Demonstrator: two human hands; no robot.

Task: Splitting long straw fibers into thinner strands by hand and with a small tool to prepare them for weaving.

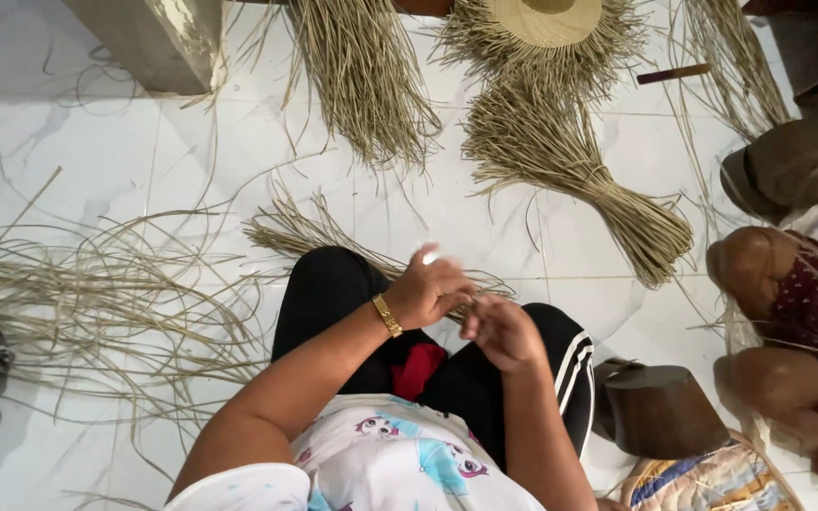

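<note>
My left hand (pixel 431 287), with a gold bracelet at the wrist, is raised over my lap with its fingers curled around thin dried straw strands (pixel 481 301). My right hand (pixel 502 330) sits just right of it and pinches the same strands. The two hands nearly touch above my knees in black trousers (pixel 328 293). A flat bundle of straw strands (pixel 295 230) lies on the floor just beyond my knees and runs under my hands.
Loose straw (pixel 97 293) spreads over the white tiled floor at left. Tied straw bundles (pixel 570 170) and a partly woven straw hat (pixel 546 19) lie ahead. A dark wooden hat block (pixel 660 412) stands at my right. Another person's legs (pixel 759 274) are at far right.
</note>
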